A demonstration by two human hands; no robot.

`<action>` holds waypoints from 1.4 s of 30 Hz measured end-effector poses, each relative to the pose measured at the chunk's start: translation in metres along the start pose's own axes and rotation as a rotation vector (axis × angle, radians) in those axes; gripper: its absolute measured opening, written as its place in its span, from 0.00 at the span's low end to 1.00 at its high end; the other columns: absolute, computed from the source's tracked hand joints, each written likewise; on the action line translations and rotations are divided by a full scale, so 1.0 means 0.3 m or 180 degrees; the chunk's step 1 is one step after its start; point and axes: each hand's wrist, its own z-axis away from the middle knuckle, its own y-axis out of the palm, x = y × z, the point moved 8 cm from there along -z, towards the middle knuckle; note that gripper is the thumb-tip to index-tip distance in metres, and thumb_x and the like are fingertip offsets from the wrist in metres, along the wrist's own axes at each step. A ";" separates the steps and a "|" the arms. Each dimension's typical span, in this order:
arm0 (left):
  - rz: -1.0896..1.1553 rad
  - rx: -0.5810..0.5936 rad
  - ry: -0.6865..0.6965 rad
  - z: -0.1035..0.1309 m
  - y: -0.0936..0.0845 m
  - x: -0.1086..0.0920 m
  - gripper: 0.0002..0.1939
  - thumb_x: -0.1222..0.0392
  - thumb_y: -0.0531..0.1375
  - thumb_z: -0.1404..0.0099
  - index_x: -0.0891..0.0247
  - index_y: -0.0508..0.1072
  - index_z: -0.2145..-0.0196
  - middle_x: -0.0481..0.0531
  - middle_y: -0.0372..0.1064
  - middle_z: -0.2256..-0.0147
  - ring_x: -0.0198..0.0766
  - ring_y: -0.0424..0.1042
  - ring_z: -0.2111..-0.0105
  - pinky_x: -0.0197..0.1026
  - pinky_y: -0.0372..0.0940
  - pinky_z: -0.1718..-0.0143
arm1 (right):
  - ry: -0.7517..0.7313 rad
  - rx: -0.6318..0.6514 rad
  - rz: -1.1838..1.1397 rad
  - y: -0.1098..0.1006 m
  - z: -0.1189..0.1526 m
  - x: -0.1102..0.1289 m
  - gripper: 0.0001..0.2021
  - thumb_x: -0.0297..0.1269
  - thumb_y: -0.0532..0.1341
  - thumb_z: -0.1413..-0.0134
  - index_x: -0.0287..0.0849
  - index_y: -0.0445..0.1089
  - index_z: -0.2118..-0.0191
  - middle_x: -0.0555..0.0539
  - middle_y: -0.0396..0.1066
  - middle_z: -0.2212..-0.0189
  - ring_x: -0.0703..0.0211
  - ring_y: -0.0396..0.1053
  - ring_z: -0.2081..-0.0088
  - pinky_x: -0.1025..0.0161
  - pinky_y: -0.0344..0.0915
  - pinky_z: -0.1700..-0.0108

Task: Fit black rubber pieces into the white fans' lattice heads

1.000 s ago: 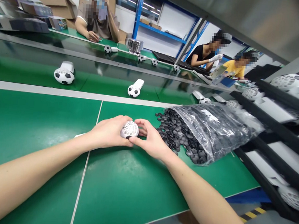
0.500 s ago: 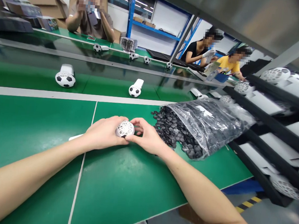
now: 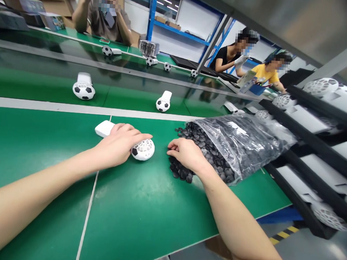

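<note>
My left hand (image 3: 116, 147) lies over a white soccer-ball handheld fan (image 3: 143, 151), its fingers wrapped round the neck. The round head with its openwork grille and a few black patches shows to the right of the hand, and the white handle sticks out on the far left side. At the pile of small black patches (image 3: 182, 171) is my right hand (image 3: 189, 152), fingers curled together at its left edge. Whatever those fingertips hold is hidden. Loose patches spill from the mouth of a clear plastic bag (image 3: 247, 142) beside that hand.
Similar soccer-ball fans (image 3: 84, 87) lie on the green conveyor (image 3: 125, 96) beyond the bench edge. A black rack (image 3: 311, 135) with white fans stands close on the right. Several people work across the line. A metal shelf hangs overhead.
My right hand has left the fan and moved right to the black patches. The fan's head has turned, showing more black patches and its white underside. Fans on the conveyor have shifted right.
</note>
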 end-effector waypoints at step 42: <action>0.0859 -0.0081 -0.0413 -0.011 0.011 0.009 0.29 0.44 0.60 0.51 0.64 0.68 0.55 0.57 0.66 0.57 0.49 0.61 0.54 0.49 0.58 0.54 | -0.1117 0.0205 -0.2370 0.069 0.038 0.185 0.22 0.36 0.59 0.49 0.42 0.54 0.48 0.43 0.64 0.51 0.61 0.66 0.53 0.61 0.63 0.51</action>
